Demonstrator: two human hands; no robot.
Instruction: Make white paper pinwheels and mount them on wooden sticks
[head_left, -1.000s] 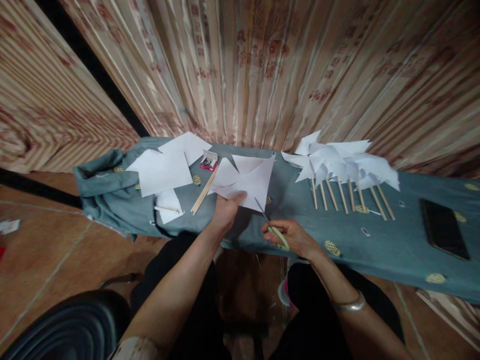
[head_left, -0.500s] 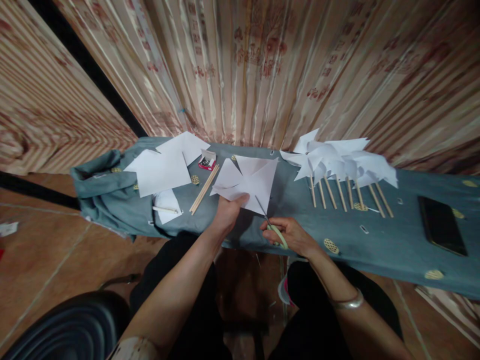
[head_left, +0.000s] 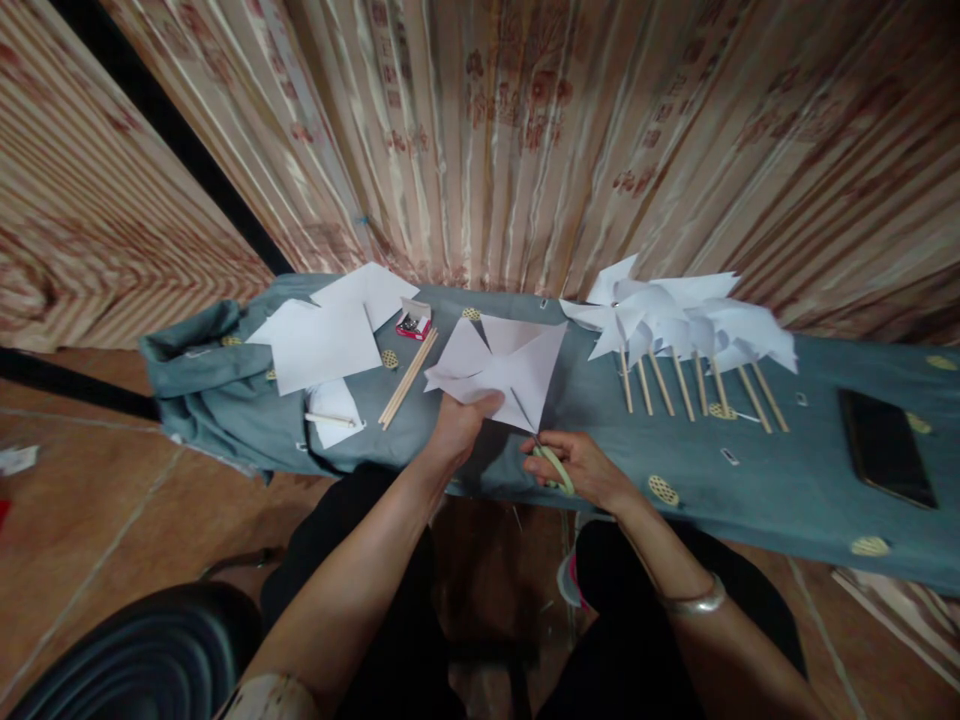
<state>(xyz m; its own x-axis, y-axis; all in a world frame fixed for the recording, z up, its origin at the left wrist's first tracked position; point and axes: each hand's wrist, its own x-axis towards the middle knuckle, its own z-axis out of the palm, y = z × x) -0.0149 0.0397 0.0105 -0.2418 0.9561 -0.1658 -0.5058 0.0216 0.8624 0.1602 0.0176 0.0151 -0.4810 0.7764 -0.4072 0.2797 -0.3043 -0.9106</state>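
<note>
Your left hand [head_left: 459, 432] is clamped on the cut paper square [head_left: 510, 370], thumb on top and fingers underneath at its near edge, so the sheet sits lifted and tilted just to the right of the red box [head_left: 412, 323] and nearer to you than it. The sheet shows slits running in from its corners, which leave triangular flaps. Your right hand [head_left: 581, 468] is closed round the pale green handles of the scissors [head_left: 551, 465], further right of the red box than the sheet and closer to your lap. The blades point up toward the sheet's near corner and meet its edge, but you cannot tell from this view whether they are parted or together. A metal bracelet [head_left: 694, 600] sits on that wrist. A bundle of wooden sticks [head_left: 409, 378] lies slantwise with its far end touching the red box. The blank sheets [head_left: 322, 340] lie overlapping just left of the box, and a small scrap of paper [head_left: 335, 410] with a stick on it lies nearer to you than they do. Well to the right of the box, a row of finished pinwheels [head_left: 675, 320] lies side by side, sticks pointing toward you, and a dark phone [head_left: 886, 447] lies beyond them. All of it rests on the blue-grey cloth [head_left: 750, 480] under the box.
</note>
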